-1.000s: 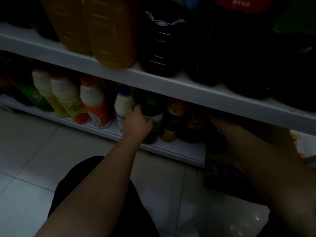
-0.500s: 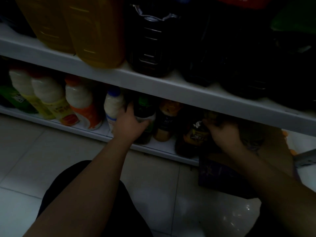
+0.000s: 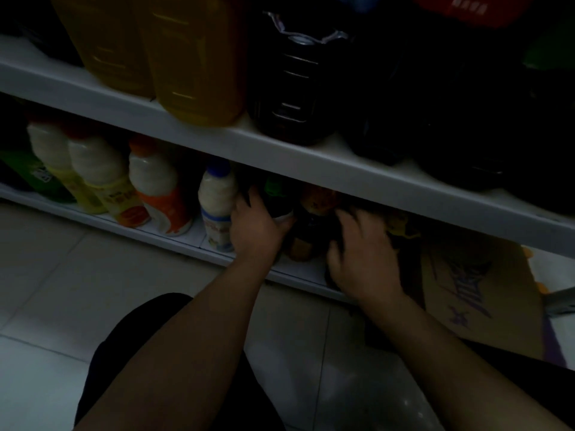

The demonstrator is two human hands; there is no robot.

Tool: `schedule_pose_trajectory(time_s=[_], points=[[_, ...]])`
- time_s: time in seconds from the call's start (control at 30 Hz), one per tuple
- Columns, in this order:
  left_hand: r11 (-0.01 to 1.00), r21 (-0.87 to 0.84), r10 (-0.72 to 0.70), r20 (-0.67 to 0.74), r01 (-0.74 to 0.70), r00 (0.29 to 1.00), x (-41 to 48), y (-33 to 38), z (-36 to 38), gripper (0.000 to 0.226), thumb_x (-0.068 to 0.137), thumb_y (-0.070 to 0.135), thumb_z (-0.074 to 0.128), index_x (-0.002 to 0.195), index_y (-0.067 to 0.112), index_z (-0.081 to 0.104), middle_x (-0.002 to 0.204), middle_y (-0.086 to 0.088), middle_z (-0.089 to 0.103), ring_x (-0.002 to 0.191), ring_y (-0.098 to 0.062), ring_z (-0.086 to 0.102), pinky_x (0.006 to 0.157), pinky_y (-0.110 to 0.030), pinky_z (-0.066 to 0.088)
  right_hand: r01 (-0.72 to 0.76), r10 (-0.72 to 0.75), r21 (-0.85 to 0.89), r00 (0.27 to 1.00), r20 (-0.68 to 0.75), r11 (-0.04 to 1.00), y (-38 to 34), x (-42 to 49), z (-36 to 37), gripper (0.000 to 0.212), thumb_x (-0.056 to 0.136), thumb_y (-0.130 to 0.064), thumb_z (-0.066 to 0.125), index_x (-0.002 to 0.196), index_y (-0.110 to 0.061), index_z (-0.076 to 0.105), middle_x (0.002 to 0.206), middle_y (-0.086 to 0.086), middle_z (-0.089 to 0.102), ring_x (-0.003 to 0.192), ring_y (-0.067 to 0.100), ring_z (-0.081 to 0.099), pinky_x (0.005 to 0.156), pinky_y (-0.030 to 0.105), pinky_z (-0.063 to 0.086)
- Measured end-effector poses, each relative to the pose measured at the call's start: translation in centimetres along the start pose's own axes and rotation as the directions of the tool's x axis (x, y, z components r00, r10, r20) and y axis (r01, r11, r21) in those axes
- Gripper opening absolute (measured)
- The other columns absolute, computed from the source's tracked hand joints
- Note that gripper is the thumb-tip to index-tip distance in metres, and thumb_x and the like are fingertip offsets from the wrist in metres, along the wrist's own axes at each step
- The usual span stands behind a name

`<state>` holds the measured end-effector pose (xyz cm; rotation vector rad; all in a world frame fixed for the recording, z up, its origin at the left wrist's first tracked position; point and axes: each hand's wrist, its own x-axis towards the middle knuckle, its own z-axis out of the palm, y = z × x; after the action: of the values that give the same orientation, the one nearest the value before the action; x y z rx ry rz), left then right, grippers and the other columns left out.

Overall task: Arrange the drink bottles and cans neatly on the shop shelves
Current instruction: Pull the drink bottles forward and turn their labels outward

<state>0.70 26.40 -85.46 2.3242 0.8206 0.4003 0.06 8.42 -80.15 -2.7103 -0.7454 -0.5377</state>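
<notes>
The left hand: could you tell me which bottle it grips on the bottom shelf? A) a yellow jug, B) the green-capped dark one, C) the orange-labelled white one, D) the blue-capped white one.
B: the left hand has its fingers and thumb curled round the green-capped bottle, with the blue-capped bottle standing just beside it, outside the grip.

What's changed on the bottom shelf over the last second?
The right hand took a dark bottle in its grip and brought it left to the lower shelf, beside the brown bottle. The left hand still grips the green-capped bottle; the white bottles have not moved.
</notes>
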Motion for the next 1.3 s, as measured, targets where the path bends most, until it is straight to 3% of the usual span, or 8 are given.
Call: schedule_pose_trajectory(time_s=[0.13,0.23,0.4,0.57,0.67,0.8,1.07,1.3], points=[[0.996,-0.085,0.028,0.063,-0.022,0.998,0.6,-0.7,-0.6,0.099,0.061,0.063,0.073,0.141,0.018,0.035,0.134,-0.016,0.048,0.116,-0.039,0.05,0.087,-0.044,0.048,-0.125,0.089,0.1,0.946,0.31,0.987,-1.1,5.8,2.3,0.047,0.093,-0.031,0.054,0.133,-0.006,0.048,0.131,0.022,0.051,0.118,0.038,0.049,0.098,0.038,0.038],[0.987,-0.143,0.098,0.165,-0.075,0.981,1.5,-1.4,-1.7,0.093,0.061,0.06,0.077,0.137,0.02,0.041,0.133,-0.01,0.053,0.116,-0.033,0.054,0.089,-0.041,0.049,-0.427,0.222,0.3,0.817,0.532,0.853,-1.3,9.2,3.5,0.049,0.099,-0.03,0.048,0.143,-0.012,0.036,0.15,0.015,0.033,0.136,0.028,0.032,0.112,0.029,0.02],[0.975,-0.18,0.182,0.285,-0.134,0.941,3.1,-3.2,-4.5,0.052,0.089,0.035,0.062,0.136,0.018,0.05,0.126,-0.009,0.061,0.114,-0.026,0.056,0.083,-0.022,0.038,-0.6,0.178,0.304,0.61,0.772,0.74,0.1,10.2,2.8,0.041,0.1,-0.021,0.043,0.136,-0.001,0.043,0.141,0.019,0.044,0.13,0.032,0.041,0.069,0.009,0.033],[0.99,-0.13,0.079,0.225,-0.051,0.971,3.7,-4.6,-6.3,0.035,0.089,0.016,0.054,0.123,0.018,0.063,0.126,-0.011,0.063,0.117,-0.03,0.055,0.093,-0.027,0.044,-0.489,0.305,0.306,0.816,0.492,0.816,-0.7,9.4,2.9,0.041,0.1,-0.028,0.045,0.136,-0.008,0.046,0.145,0.014,0.041,0.131,0.032,0.038,0.104,0.028,0.025],[0.984,-0.171,0.083,0.246,-0.041,0.966,3.3,-4.1,-5.9,0.038,0.088,0.015,0.055,0.125,0.015,0.061,0.126,-0.012,0.062,0.117,-0.029,0.054,0.091,-0.023,0.04,-0.382,0.222,0.157,0.773,0.595,0.911,-0.1,8.7,2.3,0.041,0.098,-0.036,0.044,0.132,-0.013,0.051,0.134,0.011,0.053,0.12,0.03,0.05,0.098,0.033,0.037],[0.979,-0.166,0.161,0.27,-0.119,0.949,2.5,-3.5,-5.2,0.042,0.085,0.017,0.059,0.127,0.016,0.057,0.121,-0.014,0.063,0.112,-0.032,0.056,0.08,-0.023,0.037,-0.344,0.301,0.07,0.889,0.346,0.936,0.4,7.0,1.2,0.051,0.091,-0.049,0.052,0.132,-0.018,0.052,0.135,0.012,0.052,0.124,0.032,0.046,0.103,0.036,0.037],[0.955,-0.197,0.272,0.282,-0.222,0.92,2.1,-3.2,-4.9,0.072,0.077,0.021,0.075,0.141,0.013,0.043,0.134,-0.011,0.056,0.121,-0.027,0.052,0.097,-0.031,0.043,-0.319,0.273,0.035,0.858,0.435,0.947,1.2,6.5,0.4,0.051,0.091,-0.052,0.051,0.126,-0.015,0.056,0.126,0.015,0.058,0.119,0.032,0.05,0.1,0.039,0.04],[0.991,0.044,0.115,0.229,-0.128,0.967,3.1,-4.3,-6.5,0.039,0.081,0.017,0.061,0.12,0.014,0.061,0.114,-0.014,0.065,0.105,-0.032,0.059,0.078,-0.029,0.044,-0.365,0.299,0.078,0.852,0.43,0.928,0.9,6.6,0.4,0.051,0.089,-0.05,0.055,0.123,-0.012,0.058,0.125,0.017,0.058,0.118,0.035,0.05,0.099,0.039,0.038]])
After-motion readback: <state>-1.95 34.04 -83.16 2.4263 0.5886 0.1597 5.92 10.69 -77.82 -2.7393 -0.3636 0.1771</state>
